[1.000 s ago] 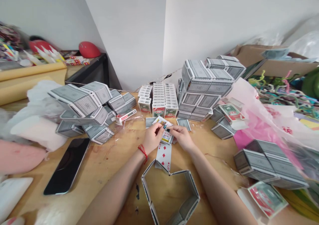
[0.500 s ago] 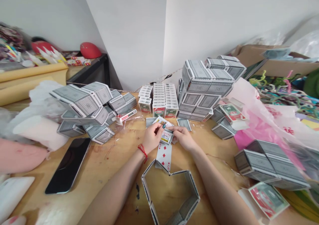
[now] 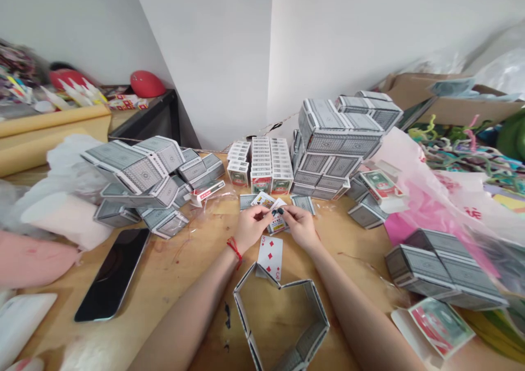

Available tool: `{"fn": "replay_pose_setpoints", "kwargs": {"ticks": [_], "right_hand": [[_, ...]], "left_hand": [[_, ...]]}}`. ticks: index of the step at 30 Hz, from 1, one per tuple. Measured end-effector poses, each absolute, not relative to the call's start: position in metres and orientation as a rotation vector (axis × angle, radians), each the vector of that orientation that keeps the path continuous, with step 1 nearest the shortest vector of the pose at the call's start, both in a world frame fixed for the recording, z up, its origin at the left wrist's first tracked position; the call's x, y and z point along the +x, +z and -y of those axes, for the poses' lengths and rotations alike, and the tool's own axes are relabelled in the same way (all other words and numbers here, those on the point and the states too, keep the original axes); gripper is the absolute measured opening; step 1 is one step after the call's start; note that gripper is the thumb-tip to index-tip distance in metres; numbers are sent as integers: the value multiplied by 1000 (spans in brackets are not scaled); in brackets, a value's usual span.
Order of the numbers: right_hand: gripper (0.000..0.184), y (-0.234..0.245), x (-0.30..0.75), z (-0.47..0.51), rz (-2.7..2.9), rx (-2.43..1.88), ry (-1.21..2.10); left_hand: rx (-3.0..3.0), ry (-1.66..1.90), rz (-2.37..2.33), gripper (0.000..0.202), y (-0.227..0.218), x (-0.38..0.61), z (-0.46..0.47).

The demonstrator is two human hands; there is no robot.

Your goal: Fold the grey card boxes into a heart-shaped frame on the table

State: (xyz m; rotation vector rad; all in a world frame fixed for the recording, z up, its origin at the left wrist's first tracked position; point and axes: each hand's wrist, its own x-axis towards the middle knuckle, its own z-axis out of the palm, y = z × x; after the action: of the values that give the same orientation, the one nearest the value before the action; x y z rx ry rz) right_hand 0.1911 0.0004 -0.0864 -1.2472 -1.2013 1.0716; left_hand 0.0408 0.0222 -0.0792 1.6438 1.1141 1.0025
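Observation:
My left hand [image 3: 252,227], with a red string bracelet at the wrist, and my right hand [image 3: 302,229] meet above the middle of the table. Both pinch the upper part of a playing card [image 3: 276,226], thumbs almost touching. The fingers hide part of it, and I cannot tell whether it is one card or several. Behind the fingers a face card [image 3: 261,199] shows. A three of diamonds [image 3: 270,250] lies face up nearer me. Closest to my body, a ring of joined playing cards [image 3: 323,311] stands on edge between my forearms, its far side notched inward.
Blocks of joined cards stand in a left stack [image 3: 143,168] and a taller right stack [image 3: 328,146]. Rows of card boxes [image 3: 261,166] stand between them. A black phone [image 3: 112,275] lies left. At right are plastic bags [image 3: 404,163], another card block [image 3: 435,270] and an opened card box [image 3: 441,324].
My right hand has shifted slightly left and turned, its thumb now beside the left thumb. The card between my hands has tilted, and more of the three of diamonds shows.

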Motion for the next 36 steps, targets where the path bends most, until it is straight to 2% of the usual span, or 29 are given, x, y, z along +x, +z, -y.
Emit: {"fn": "replay_pose_setpoints", "kwargs": {"ticks": [14, 20, 25, 27, 31, 36], "right_hand": [[23, -89, 196, -3, 836, -1343, 1159], [28, -91, 196, -3, 1025, -1247, 1105], [42, -103, 190, -2, 1166, -1280, 994], [41, -106, 189, -2, 1177, -1281, 960], [40, -106, 189, -3, 1157, -1236, 983], [36, -100, 189, 0, 1146, -1254, 1037]], "left_hand": [[1469, 792, -902, 22, -86, 32, -30], [1373, 933, -928, 21, -82, 35, -27], [1404, 1088, -1033, 19, -87, 37, -28], [1465, 1099, -1036, 20, -86, 39, -27], [1631, 1055, -1045, 36, -84, 43, -22], [1704, 1033, -1053, 32, -89, 45, -20]]}}
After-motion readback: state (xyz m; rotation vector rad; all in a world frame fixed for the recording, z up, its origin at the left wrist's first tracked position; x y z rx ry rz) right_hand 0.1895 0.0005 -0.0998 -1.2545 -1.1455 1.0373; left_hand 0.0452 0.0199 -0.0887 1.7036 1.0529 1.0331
